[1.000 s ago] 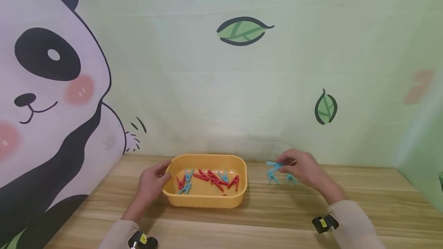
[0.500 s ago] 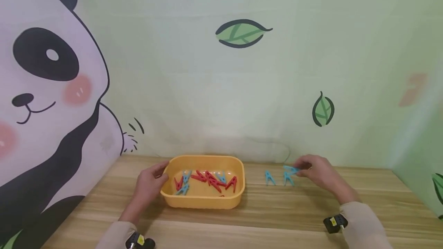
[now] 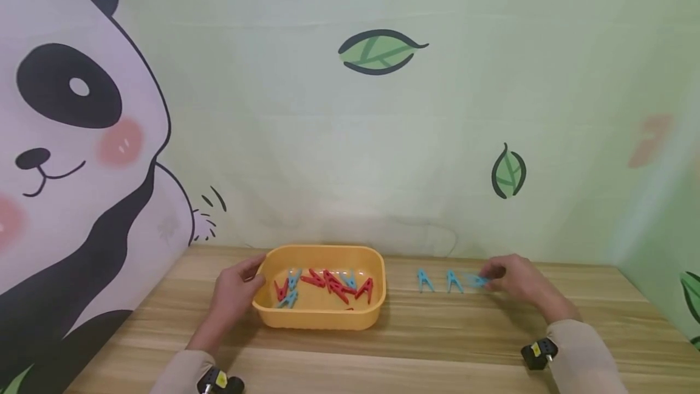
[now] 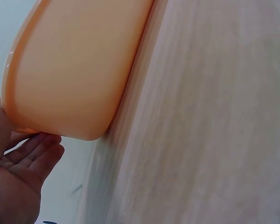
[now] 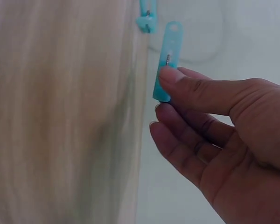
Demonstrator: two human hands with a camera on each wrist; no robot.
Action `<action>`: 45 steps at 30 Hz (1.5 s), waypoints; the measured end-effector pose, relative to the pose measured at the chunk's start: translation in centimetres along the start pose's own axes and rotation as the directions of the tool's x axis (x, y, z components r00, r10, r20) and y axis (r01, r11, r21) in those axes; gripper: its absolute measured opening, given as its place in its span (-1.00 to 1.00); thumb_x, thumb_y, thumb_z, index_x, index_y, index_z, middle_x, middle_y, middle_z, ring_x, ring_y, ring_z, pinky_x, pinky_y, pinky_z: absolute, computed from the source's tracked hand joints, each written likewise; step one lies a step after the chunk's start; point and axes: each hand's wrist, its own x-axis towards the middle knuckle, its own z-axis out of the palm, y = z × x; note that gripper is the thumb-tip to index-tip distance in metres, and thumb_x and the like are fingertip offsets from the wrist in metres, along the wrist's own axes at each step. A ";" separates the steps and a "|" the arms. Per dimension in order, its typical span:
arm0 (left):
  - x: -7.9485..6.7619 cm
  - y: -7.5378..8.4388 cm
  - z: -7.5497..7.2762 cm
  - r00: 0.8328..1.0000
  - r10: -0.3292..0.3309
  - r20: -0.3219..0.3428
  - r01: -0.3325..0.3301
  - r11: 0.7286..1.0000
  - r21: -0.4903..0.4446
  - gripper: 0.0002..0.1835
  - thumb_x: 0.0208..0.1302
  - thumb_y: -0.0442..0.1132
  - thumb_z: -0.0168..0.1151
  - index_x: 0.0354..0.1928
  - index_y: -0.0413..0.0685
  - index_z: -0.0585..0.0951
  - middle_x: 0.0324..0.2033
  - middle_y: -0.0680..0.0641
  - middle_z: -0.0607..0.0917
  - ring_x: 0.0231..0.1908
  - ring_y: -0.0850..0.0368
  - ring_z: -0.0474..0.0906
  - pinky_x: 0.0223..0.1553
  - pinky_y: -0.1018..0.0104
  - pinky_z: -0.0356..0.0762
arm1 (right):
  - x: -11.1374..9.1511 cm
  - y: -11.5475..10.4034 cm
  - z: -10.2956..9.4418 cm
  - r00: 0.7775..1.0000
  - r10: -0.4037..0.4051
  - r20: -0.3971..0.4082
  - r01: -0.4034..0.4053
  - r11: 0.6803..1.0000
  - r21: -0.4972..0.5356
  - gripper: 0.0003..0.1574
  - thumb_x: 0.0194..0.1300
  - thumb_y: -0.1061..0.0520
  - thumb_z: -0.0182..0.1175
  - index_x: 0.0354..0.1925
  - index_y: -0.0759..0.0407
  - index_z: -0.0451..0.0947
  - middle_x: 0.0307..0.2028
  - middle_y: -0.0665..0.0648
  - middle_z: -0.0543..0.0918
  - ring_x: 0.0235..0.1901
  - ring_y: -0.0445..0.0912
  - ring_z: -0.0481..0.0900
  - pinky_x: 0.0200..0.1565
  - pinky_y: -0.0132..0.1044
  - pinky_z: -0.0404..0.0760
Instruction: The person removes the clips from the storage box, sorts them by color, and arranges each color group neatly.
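My left hand (image 3: 236,289) holds the left end of a yellow plastic tub (image 3: 319,319), its thumb at the rim and fingers against the outer wall in the left wrist view. Inside the tub lie several red clothespins (image 3: 364,289) and a few blue clothespins (image 3: 288,298). Off to the right, my right hand (image 3: 519,279) pinches a blue clothespin (image 5: 171,44) between thumb and index finger, low over the table. To its left, two more blue clothespins, one nearer (image 3: 454,281) and one farther (image 3: 425,281), stand in a row.
The wood-grain table (image 3: 437,333) reaches back to a pale green cloth backdrop (image 3: 306,138) printed with a panda and leaves. Each sleeve cuff carries a small black camera, one at the left wrist (image 3: 219,380) and one at the right (image 3: 538,352).
My right hand has moved rightward and down with the blue clothespin, past the two others, to the right end of their row. The left hand stays on the tub.
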 end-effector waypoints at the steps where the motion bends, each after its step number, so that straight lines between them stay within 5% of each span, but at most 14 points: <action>1: 0.0 0.0 0.0 1.000 -0.001 0.000 0.001 1.000 -0.001 -0.52 0.38 -0.50 0.18 0.33 -0.49 0.55 0.20 -0.44 0.66 0.20 -0.36 0.63 0.23 -0.09 0.59 | 0.0 0.2 0.0 1.000 0.009 0.010 -0.009 1.000 -0.004 -0.82 0.21 0.40 0.43 -0.18 0.35 0.72 -0.22 0.17 0.76 -0.16 0.09 0.69 -0.06 0.07 0.73; 14: -0.1 0.2 0.0 1.000 -0.006 0.011 0.006 1.000 -0.020 -0.53 0.41 -0.49 0.20 0.33 -0.48 0.55 0.21 -0.45 0.64 0.21 -0.35 0.63 0.21 -0.04 0.61 | -0.3 1.7 0.3 0.999 0.040 0.004 -0.040 0.999 -0.004 -0.74 0.21 0.42 0.35 -0.08 0.41 0.71 -0.17 0.29 0.75 -0.12 0.19 0.69 0.01 0.21 0.71; 20: -0.1 0.3 0.0 1.000 -0.011 0.016 0.012 1.000 -0.014 -0.53 0.41 -0.50 0.19 0.34 -0.49 0.54 0.21 -0.46 0.64 0.21 -0.38 0.62 0.20 -0.06 0.60 | -0.2 1.2 0.3 0.982 0.191 0.000 -0.191 0.981 -0.017 -0.71 0.47 0.14 0.28 -0.10 0.41 0.67 -0.22 0.26 0.71 -0.21 0.12 0.64 -0.17 0.02 0.71; 25: -0.1 0.2 0.0 1.000 -0.013 0.015 0.013 1.000 -0.003 -0.52 0.41 -0.50 0.18 0.35 -0.48 0.54 0.20 -0.45 0.65 0.21 -0.37 0.62 0.21 -0.05 0.59 | 0.0 0.5 0.8 0.961 0.276 0.014 -0.276 0.961 0.006 -0.65 0.44 0.04 0.33 -0.18 0.38 0.67 -0.33 0.15 0.62 -0.30 0.02 0.53 -0.28 -0.14 0.60; 31: -0.1 0.2 -0.1 1.000 0.004 0.012 -0.004 1.000 0.009 -0.53 0.40 -0.50 0.19 0.33 -0.49 0.55 0.19 -0.45 0.65 0.19 -0.36 0.64 0.19 -0.04 0.62 | 0.2 0.5 1.0 0.972 0.234 -0.008 -0.234 0.972 0.021 -0.57 0.37 0.15 0.37 -0.01 0.52 0.62 -0.11 0.40 0.70 -0.10 0.21 0.65 -0.04 0.15 0.72; 39: -0.3 0.5 -0.2 1.000 -0.012 0.015 0.013 1.000 -0.003 -0.53 0.41 -0.49 0.19 0.34 -0.48 0.55 0.21 -0.45 0.64 0.21 -0.36 0.63 0.20 -0.04 0.62 | 0.2 1.3 1.1 0.991 0.129 -0.029 -0.127 0.989 0.070 -0.61 0.36 0.32 0.30 0.08 0.55 0.61 -0.05 0.44 0.72 0.02 0.34 0.67 0.08 0.23 0.69; 45: -0.2 0.5 -0.2 1.000 -0.014 0.020 0.013 1.000 0.008 -0.52 0.42 -0.48 0.19 0.35 -0.47 0.54 0.22 -0.44 0.63 0.23 -0.36 0.61 0.22 -0.06 0.59 | 0.0 1.3 1.0 0.977 0.215 -0.002 -0.214 0.974 0.079 -0.58 0.46 0.11 0.30 0.05 0.47 0.64 -0.08 0.36 0.72 -0.12 0.16 0.69 -0.05 0.08 0.75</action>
